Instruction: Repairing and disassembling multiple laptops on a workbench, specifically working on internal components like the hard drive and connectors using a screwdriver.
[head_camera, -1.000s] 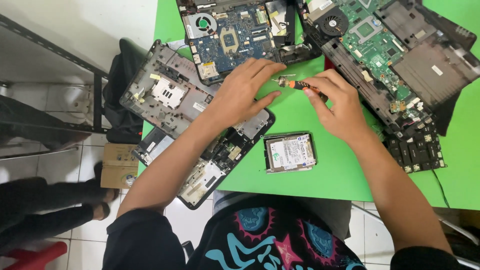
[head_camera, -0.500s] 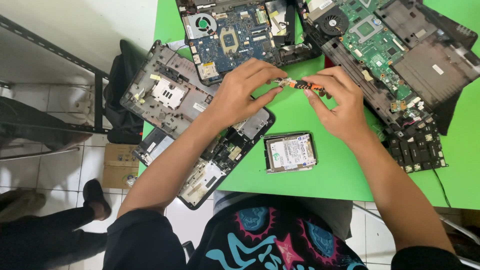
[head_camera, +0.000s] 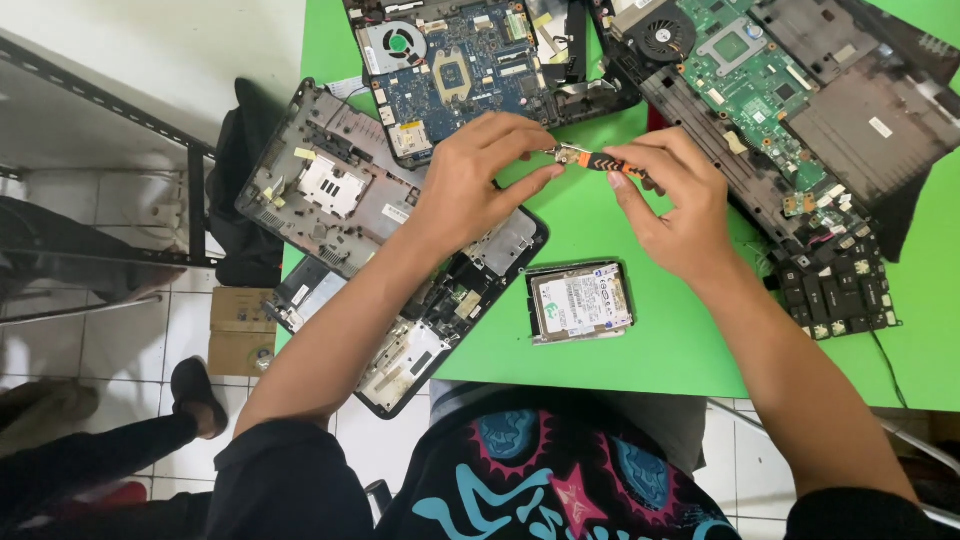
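Seen from above, over a bright green surface (head_camera: 600, 370) crowded with dismantled laptop parts.

Held between both hands, above the middle of the surface: a small tool (head_camera: 592, 159), slim and short, with an orange-and-black handle and a silvery metal end pointing left. Too small to tell the exact kind of tool. Left hand (head_camera: 475, 185) closed around the metal end, thumb and fingertips pinched together on it. Right hand (head_camera: 672, 205) clamped on the orange handle, thumb and forefinger gripping, other fingers curled loosely beneath. Tool raised off the green, roughly level, bridging the two hands.

Just below the hands, lying flat: a bare hard drive (head_camera: 581, 301), rectangular, silver with a white label, touched by neither hand.

Under the left forearm: a grey and black laptop base shell (head_camera: 330, 200), stripped open, hanging partly over the surface's left edge. Beyond the hands at the top: a blue circuit board (head_camera: 460, 60) with a small round fan. To the upper right: a green circuit board (head_camera: 750, 70) sitting in a dark laptop case, with another fan. Near the right wrist: a loose piece of black keyboard (head_camera: 840, 295).

At bottom, black sleeves and a dark shirt with a colourful print. At left, white floor tiles and a small cardboard box (head_camera: 240, 330).
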